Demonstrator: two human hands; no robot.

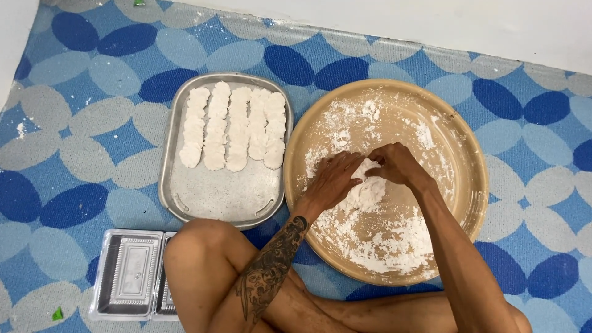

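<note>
**Two Hands in a Floured Bowl, Tray of Pieces Alongside**

Sat on a blue patterned mat (80, 123), knees drawn up at the bottom edge. Worked inside a wide tan round bowl (472, 154), its floor dusted with loose white flour (394, 243) in patches and drifts. Pressed a white dough lump (369, 192) at the bowl's middle, left hand (333, 180) laid over its near side with fingers spread and curved onto it, right hand (396, 164) bunched above its top, fingertips pinched closed on the dough. Kept, just left of the bowl and almost touching its rim, a rectangular metal tray (216, 200), holding flat white dough pieces (234, 126) in five overlapping rows across its upper half, lower half bare but floured. Left a clear plastic hinged box (126, 274) near the left knee, partly hidden behind it.
</note>
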